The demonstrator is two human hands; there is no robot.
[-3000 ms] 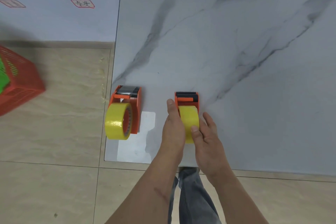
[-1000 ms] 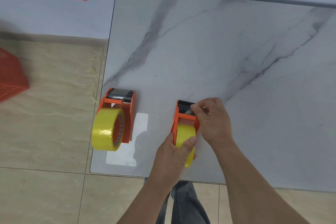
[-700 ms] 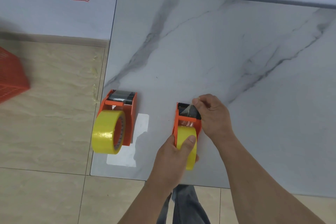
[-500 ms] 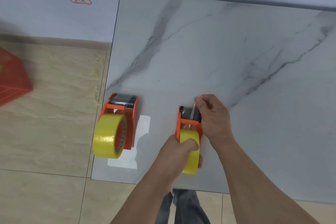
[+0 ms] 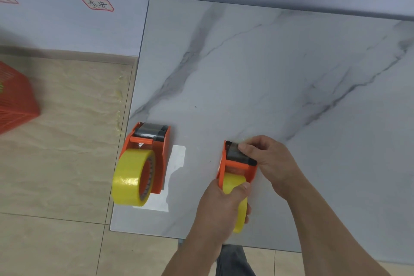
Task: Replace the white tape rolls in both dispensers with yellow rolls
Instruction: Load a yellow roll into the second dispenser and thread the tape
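Since 3 s ago, right hand has left the yellow roll & now pinches tape at the blade end of the right dispenser; left hand grips the roll, fingers curled. Left dispenser w/ yellow roll unchanged. Marble-look table, tan floor tiles, orange basket at left.

I see two bright orange dispensers, each loaded with a glossy yellow tape roll. The bench is pale grey marble streaked with dark grey veins. The floor is beige tile, and an orange-red mesh basket sits on it.
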